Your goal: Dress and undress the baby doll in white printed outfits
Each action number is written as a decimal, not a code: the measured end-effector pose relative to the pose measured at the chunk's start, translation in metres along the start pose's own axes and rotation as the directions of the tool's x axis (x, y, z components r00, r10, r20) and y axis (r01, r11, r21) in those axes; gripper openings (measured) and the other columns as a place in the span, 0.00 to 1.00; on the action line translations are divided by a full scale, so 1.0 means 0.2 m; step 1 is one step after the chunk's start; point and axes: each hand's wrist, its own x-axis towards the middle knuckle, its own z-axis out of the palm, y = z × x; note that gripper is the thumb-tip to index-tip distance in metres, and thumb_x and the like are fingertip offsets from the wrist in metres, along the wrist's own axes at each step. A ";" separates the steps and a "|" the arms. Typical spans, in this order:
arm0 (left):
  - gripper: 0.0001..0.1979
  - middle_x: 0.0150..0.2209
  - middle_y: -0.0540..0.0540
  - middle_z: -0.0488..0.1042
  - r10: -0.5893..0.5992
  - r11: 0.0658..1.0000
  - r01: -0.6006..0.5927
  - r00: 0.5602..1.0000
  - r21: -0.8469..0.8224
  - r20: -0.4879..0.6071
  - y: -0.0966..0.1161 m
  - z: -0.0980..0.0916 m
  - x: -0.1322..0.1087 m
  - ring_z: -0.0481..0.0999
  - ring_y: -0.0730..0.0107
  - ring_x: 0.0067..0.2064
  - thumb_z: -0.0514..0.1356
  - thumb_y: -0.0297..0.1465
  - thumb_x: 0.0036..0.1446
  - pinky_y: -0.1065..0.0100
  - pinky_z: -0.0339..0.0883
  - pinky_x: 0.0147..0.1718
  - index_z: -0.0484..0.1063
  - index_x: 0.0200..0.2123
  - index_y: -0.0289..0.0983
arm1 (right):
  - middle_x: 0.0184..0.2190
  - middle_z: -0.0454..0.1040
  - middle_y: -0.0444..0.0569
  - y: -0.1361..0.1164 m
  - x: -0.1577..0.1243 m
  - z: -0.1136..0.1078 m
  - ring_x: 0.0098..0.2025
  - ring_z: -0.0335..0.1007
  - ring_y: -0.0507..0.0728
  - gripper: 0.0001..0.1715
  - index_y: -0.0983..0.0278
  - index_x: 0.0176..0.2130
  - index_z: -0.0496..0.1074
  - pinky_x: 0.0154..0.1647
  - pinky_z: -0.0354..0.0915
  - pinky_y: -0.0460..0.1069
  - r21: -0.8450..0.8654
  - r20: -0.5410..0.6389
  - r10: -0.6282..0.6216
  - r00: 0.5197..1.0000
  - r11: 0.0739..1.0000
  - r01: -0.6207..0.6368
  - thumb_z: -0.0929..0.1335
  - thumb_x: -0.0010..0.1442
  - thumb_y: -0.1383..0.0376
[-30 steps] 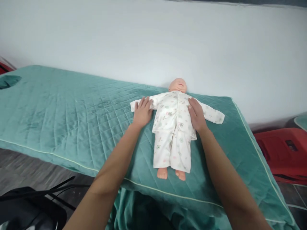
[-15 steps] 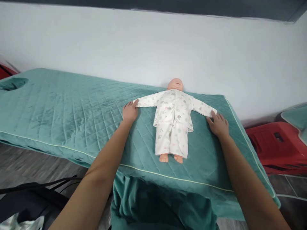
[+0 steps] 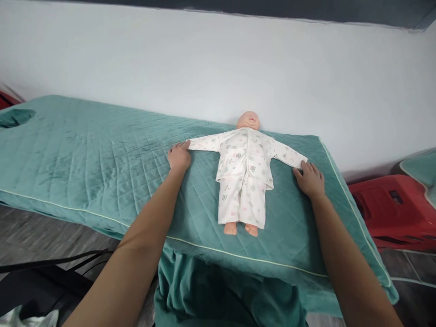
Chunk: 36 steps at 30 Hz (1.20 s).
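We see the doll (image 3: 248, 120) on its back on the bed (image 3: 102, 154), arms out, feet toward us, in printed pyjamas (image 3: 244, 170). Left of doll: our left hand (image 3: 179, 156), fingers half-curled, thumb side touching one cuff (image 3: 191, 144). Right of doll: our right hand (image 3: 309, 179), part-open, fingertips at other cuff (image 3: 301, 161). We can't tell if either pinches fabric.

No text, label, brand, number or sign can be read here.
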 end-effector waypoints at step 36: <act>0.03 0.34 0.50 0.74 0.156 0.689 -0.097 0.988 -0.719 0.016 0.31 -0.24 -1.36 0.73 0.70 0.35 0.58 0.27 0.60 0.67 0.66 0.36 0.70 0.37 0.40 | 0.62 0.70 0.53 -0.83 -1.11 -0.20 0.68 0.57 0.70 0.06 0.59 0.37 0.70 0.66 0.54 0.74 0.235 -0.300 -0.562 0.771 0.739 0.631 0.66 0.64 0.70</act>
